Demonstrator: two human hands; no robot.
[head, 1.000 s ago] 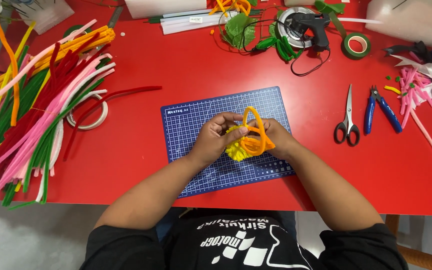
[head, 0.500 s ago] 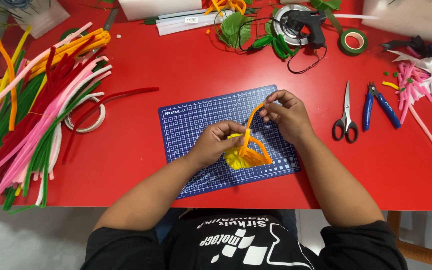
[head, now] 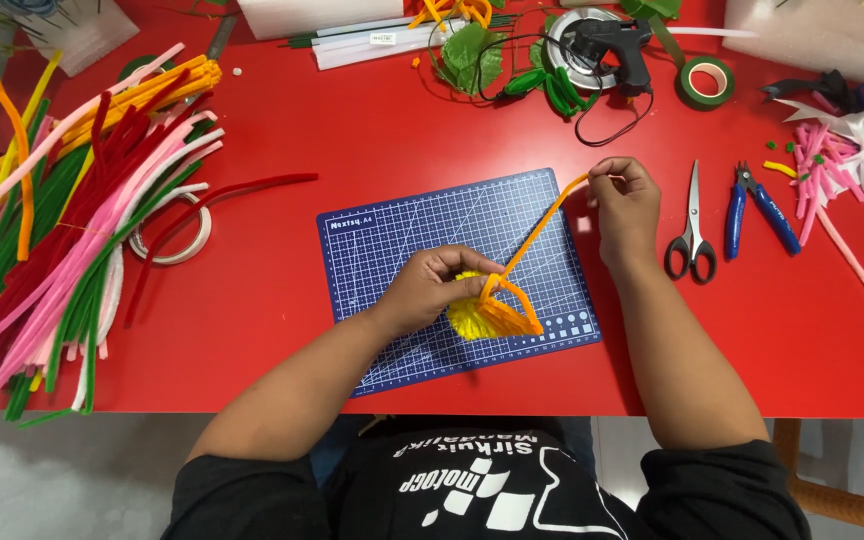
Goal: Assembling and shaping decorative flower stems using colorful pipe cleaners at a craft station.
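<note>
Head view, left hand: the left hand (head: 442, 288) pins a yellow-and-orange pipe-cleaner bundle (head: 492, 315) on the blue cutting mat (head: 392, 240), fingers clamped on it.
Head view, right hand: the right hand (head: 624, 205) pinches the end of the orange pipe cleaner (head: 542, 225), fingers together.
Change: the right hand has moved out past the mat's edge, drawing the strand straight.
Nearby: scissors (head: 692, 235) on the red desk (head: 282, 120).

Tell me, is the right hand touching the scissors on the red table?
Apart. The head view shows the right hand raised, pinching the orange pipe cleaner, with bare red table between it and the scissors.
</note>
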